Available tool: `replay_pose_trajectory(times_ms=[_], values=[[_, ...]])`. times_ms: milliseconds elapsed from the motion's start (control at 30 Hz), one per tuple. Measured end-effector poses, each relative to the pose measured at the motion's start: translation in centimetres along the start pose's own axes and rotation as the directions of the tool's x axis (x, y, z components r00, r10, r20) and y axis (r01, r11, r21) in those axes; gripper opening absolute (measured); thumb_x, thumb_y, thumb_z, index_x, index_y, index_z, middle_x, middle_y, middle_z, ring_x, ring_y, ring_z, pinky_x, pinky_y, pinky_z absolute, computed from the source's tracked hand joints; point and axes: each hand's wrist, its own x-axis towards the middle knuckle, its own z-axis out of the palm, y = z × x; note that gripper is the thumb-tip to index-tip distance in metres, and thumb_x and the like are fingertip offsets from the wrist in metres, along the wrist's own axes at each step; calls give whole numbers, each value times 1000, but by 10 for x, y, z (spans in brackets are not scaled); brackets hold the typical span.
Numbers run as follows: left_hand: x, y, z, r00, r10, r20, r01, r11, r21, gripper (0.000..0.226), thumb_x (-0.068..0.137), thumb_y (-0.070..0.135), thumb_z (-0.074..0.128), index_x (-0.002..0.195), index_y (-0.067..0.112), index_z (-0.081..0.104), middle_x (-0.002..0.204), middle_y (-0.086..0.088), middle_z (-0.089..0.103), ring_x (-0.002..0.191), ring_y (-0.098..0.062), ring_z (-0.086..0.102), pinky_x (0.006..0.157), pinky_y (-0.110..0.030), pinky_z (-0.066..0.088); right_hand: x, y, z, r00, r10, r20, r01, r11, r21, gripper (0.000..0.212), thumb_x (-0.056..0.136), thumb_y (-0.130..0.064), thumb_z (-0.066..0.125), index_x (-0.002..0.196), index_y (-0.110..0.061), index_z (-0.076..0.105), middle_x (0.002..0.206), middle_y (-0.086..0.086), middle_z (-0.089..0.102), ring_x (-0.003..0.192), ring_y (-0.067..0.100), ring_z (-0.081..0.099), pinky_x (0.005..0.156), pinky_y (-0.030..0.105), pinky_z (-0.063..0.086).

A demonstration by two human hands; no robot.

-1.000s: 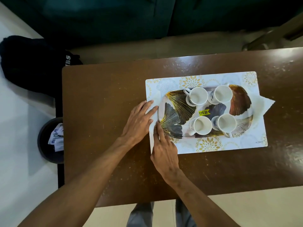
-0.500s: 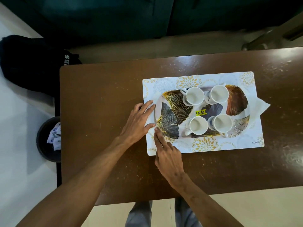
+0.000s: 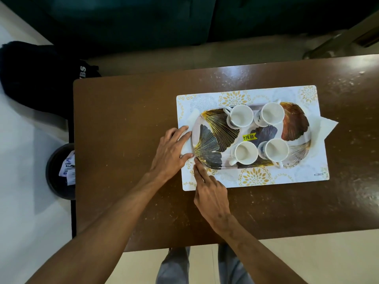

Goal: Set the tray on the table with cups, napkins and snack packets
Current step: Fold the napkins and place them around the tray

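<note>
An oval tray (image 3: 213,128) with a gold leaf pattern lies on a white placemat (image 3: 256,179) on the brown table (image 3: 123,119). Several white cups (image 3: 241,115) stand upright on it. One white napkin (image 3: 186,144) pokes out from under the tray's left edge, and another napkin (image 3: 326,128) sticks out on the right. My left hand (image 3: 169,152) lies flat on the left napkin, its fingers spread and touching the tray's rim. My right hand (image 3: 211,197) rests on the placemat, its index finger touching the rim's lower-left curve. Neither hand holds anything.
A black round bin (image 3: 59,181) with several small packets (image 3: 68,169) sits on the floor at the table's left end. A black bag (image 3: 41,78) lies beyond it. A dark green sofa (image 3: 143,21) runs behind the table. My legs show below the near edge.
Both hands stay at the tray's left edge. My left thumb has drawn in toward the rim, and my right hand has shifted slightly back and right.
</note>
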Motion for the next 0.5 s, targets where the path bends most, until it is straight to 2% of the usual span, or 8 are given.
replay_pose_trajectory(times_ms=[267,500], values=[[-7,-2,-2,1000,-1,25,3,998,-68,85,82,29,79,154,17,35,163,5,30,139,-19,31,110,-44,37,-4,0,4,999,-2,-35,3,999,50,74,81,-17,71,149,-10,39,163,4,26,92,22,67,68,33,58],[1,0,-6,998,23,64,-17,996,-92,96,81,23,81,158,17,25,165,6,24,138,-17,27,111,-38,31,-3,-2,7,997,7,-83,-1,998,67,73,80,-14,72,147,-9,43,162,4,30,87,20,70,64,32,59]])
